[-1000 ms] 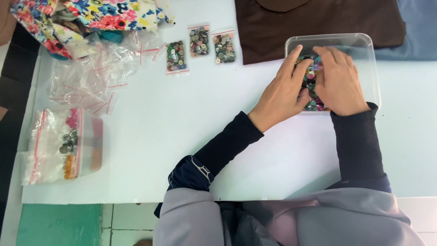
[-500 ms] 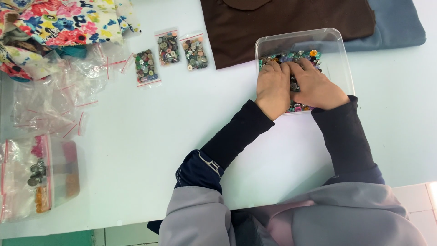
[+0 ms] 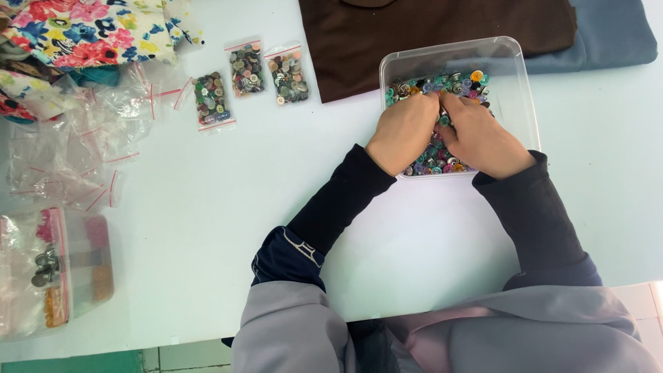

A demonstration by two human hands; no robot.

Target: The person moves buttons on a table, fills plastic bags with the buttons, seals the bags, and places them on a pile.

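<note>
buttons (image 3: pixel 442 155) look small, hard, slippery — pinch a few at once; left hand (image 3: pixel 402 132) and right hand (image 3: pixel 480 136) dig in the clear tub (image 3: pixel 512 56), fingers curled, grip state unclear.

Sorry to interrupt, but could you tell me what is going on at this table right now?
A person sits at a pale table with both hands in a clear plastic tub of mixed coloured buttons. The left hand and right hand lie side by side on the buttons, fingers curled down into them. Three small filled bags of buttons lie in a row to the left, near a heap of empty clear bags. Folded brown cloth lies behind the tub.
</note>
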